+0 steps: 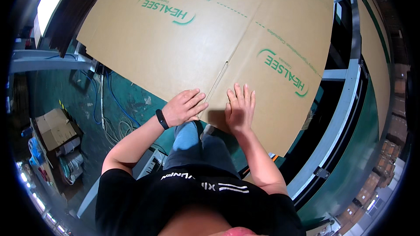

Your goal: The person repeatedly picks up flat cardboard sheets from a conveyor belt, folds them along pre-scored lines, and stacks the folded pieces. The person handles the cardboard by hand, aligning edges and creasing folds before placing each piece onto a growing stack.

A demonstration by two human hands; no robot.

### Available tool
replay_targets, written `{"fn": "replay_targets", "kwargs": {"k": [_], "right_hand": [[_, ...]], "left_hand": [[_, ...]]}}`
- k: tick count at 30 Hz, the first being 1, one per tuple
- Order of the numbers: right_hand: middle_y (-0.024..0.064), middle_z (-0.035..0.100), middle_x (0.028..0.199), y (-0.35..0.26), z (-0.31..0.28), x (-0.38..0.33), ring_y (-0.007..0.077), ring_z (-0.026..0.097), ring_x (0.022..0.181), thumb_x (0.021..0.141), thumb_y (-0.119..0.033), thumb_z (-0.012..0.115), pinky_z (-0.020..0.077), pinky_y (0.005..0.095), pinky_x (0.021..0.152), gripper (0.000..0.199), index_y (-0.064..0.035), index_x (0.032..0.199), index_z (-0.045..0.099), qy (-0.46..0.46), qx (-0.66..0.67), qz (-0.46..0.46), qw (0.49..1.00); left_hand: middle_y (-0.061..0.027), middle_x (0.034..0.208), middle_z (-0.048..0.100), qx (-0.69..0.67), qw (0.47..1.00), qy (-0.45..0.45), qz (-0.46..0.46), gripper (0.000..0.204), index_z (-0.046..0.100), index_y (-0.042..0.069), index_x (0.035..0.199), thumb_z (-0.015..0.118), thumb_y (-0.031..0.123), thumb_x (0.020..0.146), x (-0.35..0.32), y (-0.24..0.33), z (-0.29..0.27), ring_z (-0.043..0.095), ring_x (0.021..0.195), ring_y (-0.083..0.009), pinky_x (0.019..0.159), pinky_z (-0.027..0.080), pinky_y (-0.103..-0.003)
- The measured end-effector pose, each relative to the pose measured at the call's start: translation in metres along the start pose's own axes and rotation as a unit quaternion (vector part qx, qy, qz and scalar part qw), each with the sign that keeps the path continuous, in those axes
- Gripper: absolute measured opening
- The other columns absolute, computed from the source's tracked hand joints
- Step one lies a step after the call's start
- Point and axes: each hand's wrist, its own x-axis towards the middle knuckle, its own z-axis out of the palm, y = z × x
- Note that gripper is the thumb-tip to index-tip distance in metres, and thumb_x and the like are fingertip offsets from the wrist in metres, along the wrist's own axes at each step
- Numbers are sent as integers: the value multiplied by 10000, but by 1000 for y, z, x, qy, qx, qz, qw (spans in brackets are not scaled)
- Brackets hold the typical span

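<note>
You lay both hands on a broad brown cardboard sheet (218,35), spread flat in front of you, its near edge just above your legs. Your left hand (186,105) rests beside the slit (216,82) at that edge, fingers together; whether they pinch the board cannot be told. Your right hand (240,108) lies on the panel to the right of the slit, its fingers stretched out and gripping nothing. The slit is already cut and green print already marks the panels; no panel stands folded up, so the work on this sheet looks to be at an early stage, any folding still undone. A metal frame (350,85) runs along the right.
</note>
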Motion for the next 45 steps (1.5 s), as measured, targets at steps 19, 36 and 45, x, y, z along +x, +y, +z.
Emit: {"fn": "replay_targets", "kwargs": {"k": [19, 36, 45], "right_hand": [[242, 255, 1500, 104, -44, -66, 424, 236, 1379, 746, -244, 752, 131, 541, 1139, 842, -11, 1433, 324, 257, -47, 358, 896], [132, 664, 1045, 219, -50, -161, 225, 623, 907, 849, -138, 677, 483, 349, 827, 344, 43, 1132, 600, 245, 195, 429, 847], [211, 591, 1191, 175, -67, -140, 325, 561, 1078, 797, -236, 729, 431, 426, 932, 539, 38, 1220, 536, 233, 75, 484, 840]], "left_hand": [[-80, 1404, 462, 117, 989, -57, 65, 576, 495, 155, 1331, 635, 340, 805, 4, 9, -2, 407, 1286, -346, 1053, 344, -504], [-89, 1397, 457, 92, 994, -26, 59, 528, 508, 127, 1286, 653, 325, 818, -3, 11, 10, 411, 1289, -337, 1046, 364, -494], [-177, 1237, 526, 26, 989, -60, 133, 587, 551, -31, 1132, 722, 315, 690, 16, -3, -11, 463, 1218, -312, 1026, 380, -432]]}}
